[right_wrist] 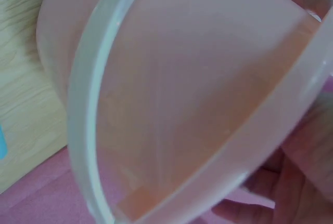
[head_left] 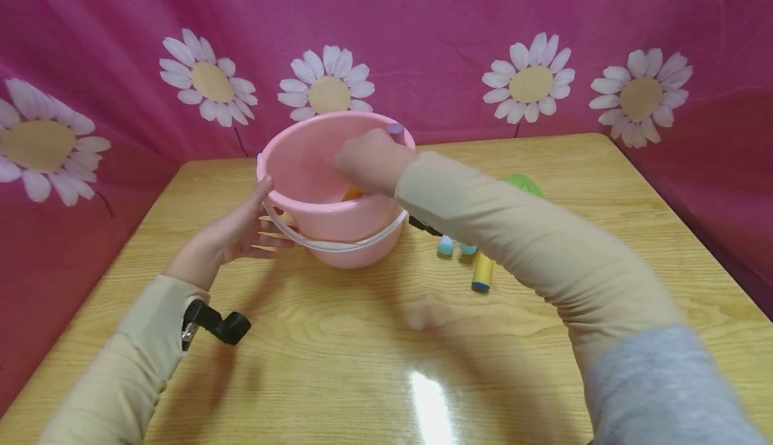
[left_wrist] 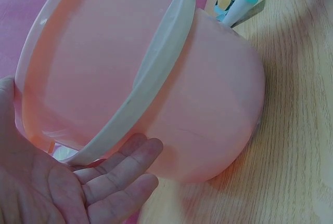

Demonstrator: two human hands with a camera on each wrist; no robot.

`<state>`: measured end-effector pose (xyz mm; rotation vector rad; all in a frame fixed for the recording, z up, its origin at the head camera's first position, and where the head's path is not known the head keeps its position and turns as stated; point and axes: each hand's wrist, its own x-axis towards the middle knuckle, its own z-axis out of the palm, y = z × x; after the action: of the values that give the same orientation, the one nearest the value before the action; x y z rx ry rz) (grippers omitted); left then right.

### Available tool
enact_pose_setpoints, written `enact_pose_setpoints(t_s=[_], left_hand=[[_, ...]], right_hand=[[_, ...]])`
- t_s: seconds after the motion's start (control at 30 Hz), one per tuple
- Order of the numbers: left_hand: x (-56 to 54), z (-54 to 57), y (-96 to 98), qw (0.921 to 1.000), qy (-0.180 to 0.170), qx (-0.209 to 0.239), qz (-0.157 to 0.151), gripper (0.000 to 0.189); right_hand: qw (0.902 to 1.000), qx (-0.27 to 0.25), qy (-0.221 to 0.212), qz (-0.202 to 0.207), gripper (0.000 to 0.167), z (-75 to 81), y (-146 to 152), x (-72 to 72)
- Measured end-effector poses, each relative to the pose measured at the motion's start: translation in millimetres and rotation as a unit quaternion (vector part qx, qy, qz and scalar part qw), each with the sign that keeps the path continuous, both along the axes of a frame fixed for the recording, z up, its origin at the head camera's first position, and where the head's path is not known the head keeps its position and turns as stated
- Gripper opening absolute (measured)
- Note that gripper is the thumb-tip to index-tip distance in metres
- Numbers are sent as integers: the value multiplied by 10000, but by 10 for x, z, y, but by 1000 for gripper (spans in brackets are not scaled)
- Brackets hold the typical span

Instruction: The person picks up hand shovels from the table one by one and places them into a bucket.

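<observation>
A pink bucket (head_left: 326, 223) with a white handle (head_left: 347, 245) stands on the table. My left hand (head_left: 250, 223) is at its left side, thumb at the rim and the other fingers straight and spread against the outer wall, below the handle in the left wrist view. My right hand (head_left: 371, 156) reaches over the rim into the bucket's mouth, its fingers hidden in the head view. In the right wrist view its loosely spread fingers (right_wrist: 244, 212) show past the rim, with nothing visible between them. A purple cylinder end (head_left: 395, 131) and something orange (head_left: 353, 193) show inside the bucket.
Right of the bucket lie a yellow tube with a blue end (head_left: 482, 272), light-blue-ended pieces (head_left: 445, 246) and a green item (head_left: 524, 184), partly behind my right sleeve. A pink flowered cloth (head_left: 429, 42) hangs behind the wooden table (head_left: 338, 364).
</observation>
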<state>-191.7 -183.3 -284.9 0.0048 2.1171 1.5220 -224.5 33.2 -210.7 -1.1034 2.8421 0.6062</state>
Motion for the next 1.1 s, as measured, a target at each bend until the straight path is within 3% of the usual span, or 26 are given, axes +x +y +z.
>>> enact_pose_setpoints(t_s=[0.1,0.27,0.6,0.87,1.1], left_hand=[[4,9,-5,10000,0,-28,2,96],[7,15,-2,10000,-29,-13,5,95],[-5,-8,-15,10000,-19,37,-59,96],[-1,-12,-13,9999,-26,-4,-106,97],[-5,-7,-3,9999,-33,-17,-98,95]], right_hand=[[9992,-353,62,184,19,36,82,-1],[9964,-819,148,130,17,125,232,-15],[9936,-904,155,-665,17,213,491,-61],[9887,-1330,174,-669,16,223,732,-83],[9888,-1121,134,-981,22,204,916,-129]])
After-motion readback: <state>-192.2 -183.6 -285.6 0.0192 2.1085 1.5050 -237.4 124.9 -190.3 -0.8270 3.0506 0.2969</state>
